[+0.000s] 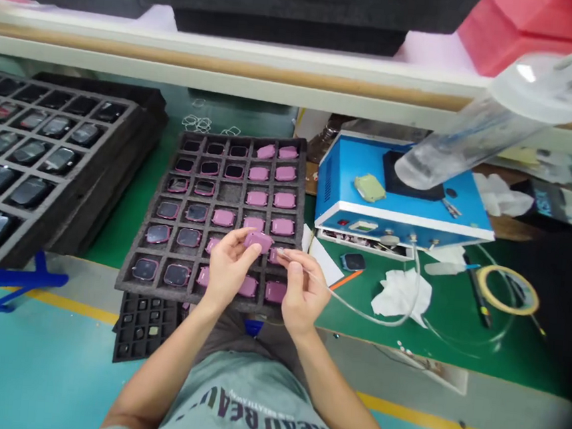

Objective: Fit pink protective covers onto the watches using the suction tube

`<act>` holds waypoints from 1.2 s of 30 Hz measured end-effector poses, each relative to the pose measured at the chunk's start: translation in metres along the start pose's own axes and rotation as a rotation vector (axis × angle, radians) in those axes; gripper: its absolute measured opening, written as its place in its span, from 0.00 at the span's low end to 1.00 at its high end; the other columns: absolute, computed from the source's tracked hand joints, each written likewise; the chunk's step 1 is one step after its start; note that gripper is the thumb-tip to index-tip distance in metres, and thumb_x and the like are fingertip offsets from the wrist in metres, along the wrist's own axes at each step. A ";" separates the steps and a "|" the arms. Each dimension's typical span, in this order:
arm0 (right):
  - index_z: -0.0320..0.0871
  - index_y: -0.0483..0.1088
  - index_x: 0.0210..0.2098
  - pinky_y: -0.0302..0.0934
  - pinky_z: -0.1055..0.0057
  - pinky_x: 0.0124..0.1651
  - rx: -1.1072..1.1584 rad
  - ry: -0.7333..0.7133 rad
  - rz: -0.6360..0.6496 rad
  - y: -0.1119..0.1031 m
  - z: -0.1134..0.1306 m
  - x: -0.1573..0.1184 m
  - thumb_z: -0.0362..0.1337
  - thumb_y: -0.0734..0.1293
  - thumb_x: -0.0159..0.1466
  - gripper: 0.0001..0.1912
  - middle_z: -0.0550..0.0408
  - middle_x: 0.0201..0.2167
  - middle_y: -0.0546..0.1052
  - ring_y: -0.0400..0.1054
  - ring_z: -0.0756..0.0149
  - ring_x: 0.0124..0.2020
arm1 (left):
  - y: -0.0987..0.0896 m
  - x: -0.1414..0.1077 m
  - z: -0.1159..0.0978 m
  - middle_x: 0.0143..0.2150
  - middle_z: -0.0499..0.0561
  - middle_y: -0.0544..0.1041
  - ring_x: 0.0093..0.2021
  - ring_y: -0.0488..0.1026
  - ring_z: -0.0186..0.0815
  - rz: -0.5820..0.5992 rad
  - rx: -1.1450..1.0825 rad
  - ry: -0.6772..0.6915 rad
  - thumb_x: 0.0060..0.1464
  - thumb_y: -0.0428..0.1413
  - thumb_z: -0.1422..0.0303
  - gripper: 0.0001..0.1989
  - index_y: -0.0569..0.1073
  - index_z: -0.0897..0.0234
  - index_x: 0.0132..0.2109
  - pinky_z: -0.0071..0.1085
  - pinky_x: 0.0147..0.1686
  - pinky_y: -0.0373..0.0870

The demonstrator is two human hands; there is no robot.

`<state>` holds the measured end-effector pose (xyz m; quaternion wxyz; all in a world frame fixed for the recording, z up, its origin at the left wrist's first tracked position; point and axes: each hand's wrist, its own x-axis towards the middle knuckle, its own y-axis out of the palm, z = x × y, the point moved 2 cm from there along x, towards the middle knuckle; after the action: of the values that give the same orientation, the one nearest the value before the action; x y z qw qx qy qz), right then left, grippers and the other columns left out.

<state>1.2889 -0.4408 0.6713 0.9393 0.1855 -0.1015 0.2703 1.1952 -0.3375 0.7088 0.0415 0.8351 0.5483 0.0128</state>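
My left hand [231, 263] pinches a purple watch case [259, 241] above the lower middle of a dark foam tray [230, 191]. Close to its right side, my right hand [304, 293] is closed round the end of a thin clear tube [352, 308], whose tip points at the case. The tray's compartments hold purple cases at the right and dark-screened watches at the left. One compartment in the third row is bare. The tube loops back to the front of a blue machine [401, 214].
Stacked foam trays of black watches [29, 172] stand at the left. Right of my hands lie a small watch [353, 261], a white tissue [402, 293] and a tape roll [507, 289]. A clear cylinder [474, 127] leans over the machine, and a shelf edge [277, 83] crosses behind.
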 end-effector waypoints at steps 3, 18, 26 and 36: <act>0.46 0.79 0.44 0.81 0.63 0.48 -0.015 -0.003 0.008 0.000 0.000 0.002 0.38 0.66 0.73 0.08 0.51 0.43 0.82 0.80 0.63 0.45 | 0.002 -0.004 0.011 0.45 0.56 0.86 0.44 0.84 0.39 -0.007 -0.007 0.004 0.50 0.71 0.63 0.19 0.80 0.66 0.48 0.34 0.50 0.80; 0.48 0.79 0.46 0.79 0.55 0.52 -0.099 0.014 0.031 -0.004 -0.002 0.002 0.37 0.66 0.73 0.09 0.50 0.44 0.82 0.79 0.58 0.48 | 0.005 -0.007 0.013 0.44 0.57 0.87 0.44 0.86 0.43 -0.037 0.018 0.012 0.50 0.71 0.62 0.19 0.80 0.65 0.47 0.38 0.48 0.84; 0.47 0.79 0.45 0.80 0.55 0.51 -0.116 0.022 0.028 -0.003 -0.003 0.002 0.40 0.66 0.73 0.09 0.50 0.44 0.82 0.79 0.58 0.48 | 0.005 -0.008 0.011 0.44 0.57 0.87 0.44 0.86 0.43 -0.031 0.022 0.022 0.51 0.71 0.62 0.19 0.80 0.65 0.47 0.36 0.47 0.84; 0.47 0.79 0.45 0.80 0.55 0.52 -0.122 0.027 0.029 -0.004 -0.003 0.002 0.40 0.66 0.73 0.09 0.49 0.44 0.82 0.79 0.58 0.48 | 0.006 -0.008 0.011 0.44 0.57 0.87 0.44 0.86 0.43 -0.022 0.043 0.026 0.51 0.71 0.62 0.19 0.80 0.65 0.47 0.37 0.48 0.83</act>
<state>1.2931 -0.4416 0.6679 0.9461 0.1228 -0.1078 0.2796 1.1981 -0.3475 0.6987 0.0165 0.8296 0.5580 0.0114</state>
